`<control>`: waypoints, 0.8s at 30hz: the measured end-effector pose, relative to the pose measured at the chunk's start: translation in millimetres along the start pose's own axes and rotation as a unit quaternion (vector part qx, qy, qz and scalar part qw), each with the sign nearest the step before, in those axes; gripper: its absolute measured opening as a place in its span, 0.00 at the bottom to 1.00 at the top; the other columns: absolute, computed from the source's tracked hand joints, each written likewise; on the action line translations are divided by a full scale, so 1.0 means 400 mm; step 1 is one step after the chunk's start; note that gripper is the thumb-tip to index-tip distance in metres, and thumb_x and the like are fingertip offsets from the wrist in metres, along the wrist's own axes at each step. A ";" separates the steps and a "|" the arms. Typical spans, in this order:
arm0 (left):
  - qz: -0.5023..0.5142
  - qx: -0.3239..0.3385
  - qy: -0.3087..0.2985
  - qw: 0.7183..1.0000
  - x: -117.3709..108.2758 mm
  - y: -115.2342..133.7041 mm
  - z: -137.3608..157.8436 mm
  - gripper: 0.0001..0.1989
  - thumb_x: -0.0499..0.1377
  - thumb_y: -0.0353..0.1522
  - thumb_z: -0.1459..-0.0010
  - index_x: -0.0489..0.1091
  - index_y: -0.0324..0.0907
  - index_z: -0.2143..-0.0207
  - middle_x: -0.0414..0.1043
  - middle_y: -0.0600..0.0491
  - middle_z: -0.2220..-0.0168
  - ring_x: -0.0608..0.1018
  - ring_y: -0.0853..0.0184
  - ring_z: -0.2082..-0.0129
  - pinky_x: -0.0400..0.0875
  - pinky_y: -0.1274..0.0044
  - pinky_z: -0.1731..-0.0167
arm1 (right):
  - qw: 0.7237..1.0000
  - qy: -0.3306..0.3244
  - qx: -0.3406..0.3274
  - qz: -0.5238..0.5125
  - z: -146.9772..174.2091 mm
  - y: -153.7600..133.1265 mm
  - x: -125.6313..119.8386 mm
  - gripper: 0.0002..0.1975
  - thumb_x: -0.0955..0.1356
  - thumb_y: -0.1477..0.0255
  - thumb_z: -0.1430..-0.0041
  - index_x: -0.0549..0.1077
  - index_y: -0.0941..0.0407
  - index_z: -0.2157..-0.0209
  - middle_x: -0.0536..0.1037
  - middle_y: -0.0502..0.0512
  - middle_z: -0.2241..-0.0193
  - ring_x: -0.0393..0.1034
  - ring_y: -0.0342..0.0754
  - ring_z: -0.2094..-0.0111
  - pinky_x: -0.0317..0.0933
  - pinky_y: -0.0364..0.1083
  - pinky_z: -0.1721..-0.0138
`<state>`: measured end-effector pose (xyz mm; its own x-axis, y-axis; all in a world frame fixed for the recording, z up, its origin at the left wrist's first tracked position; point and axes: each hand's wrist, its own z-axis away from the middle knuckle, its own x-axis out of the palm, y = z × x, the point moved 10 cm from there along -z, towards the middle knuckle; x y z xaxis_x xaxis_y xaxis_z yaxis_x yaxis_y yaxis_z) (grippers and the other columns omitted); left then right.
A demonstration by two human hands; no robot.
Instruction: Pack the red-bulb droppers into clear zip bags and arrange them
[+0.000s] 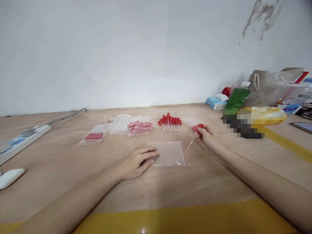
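My left hand [140,161] lies with fingers outstretched on the left end of a clear zip bag [169,154]. The bag is flat on the table, its red-lined zip edge facing right. Between thumb and fingers, my right hand [206,134] pinches a glass dropper [193,140] by its red rubber bulb, tip pointing down and left, right of the bag. Beyond the bag, several loose red-bulbed droppers [170,122] lie fanned out, bulbs toward the wall. A bag holding red-bulbed droppers [191,122] lies just behind my right hand, partly hidden by it.
Filled bags of droppers [141,126] are piled left of the loose ones, with another filled bag [94,135] farther left. A power strip [25,141] lies at the left. At the right are a tissue pack [215,102], a green bottle [237,98] and a yellow package [268,114].
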<state>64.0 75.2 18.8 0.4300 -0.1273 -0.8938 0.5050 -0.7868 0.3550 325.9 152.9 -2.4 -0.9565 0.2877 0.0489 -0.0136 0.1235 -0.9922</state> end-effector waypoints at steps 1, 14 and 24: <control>0.002 -0.004 -0.006 1.000 0.003 -0.002 -0.001 0.18 0.49 0.30 0.39 0.62 0.44 0.46 0.60 0.47 0.45 0.65 0.62 0.46 0.62 0.68 0.47 | 1.000 0.002 0.002 -0.005 0.010 0.007 -0.004 0.08 0.64 0.69 0.54 0.61 0.55 0.69 0.66 0.44 0.86 0.58 0.38 0.84 0.52 0.38 0.81; 0.007 0.004 0.008 1.000 -0.003 0.002 -0.002 0.17 0.51 0.31 0.40 0.64 0.44 0.48 0.63 0.47 0.47 0.67 0.62 0.47 0.62 0.67 0.48 | 0.996 -0.005 0.040 -0.074 0.038 0.034 0.027 0.08 0.66 0.71 0.56 0.61 0.54 0.72 0.65 0.44 0.82 0.60 0.39 0.82 0.53 0.38 0.82; 0.006 0.002 0.003 1.000 -0.007 0.005 -0.003 0.17 0.50 0.32 0.40 0.64 0.44 0.48 0.63 0.47 0.47 0.67 0.62 0.48 0.62 0.67 0.48 | 0.998 -0.015 0.037 -0.056 0.043 0.036 0.025 0.07 0.65 0.70 0.55 0.61 0.54 0.72 0.64 0.44 0.84 0.58 0.39 0.83 0.51 0.39 0.83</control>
<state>64.7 74.7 22.4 0.4407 -0.1323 -0.8878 0.4972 -0.7875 0.3641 311.1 141.3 -18.2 -0.9562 0.2466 0.1577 -0.1416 0.0816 -0.9866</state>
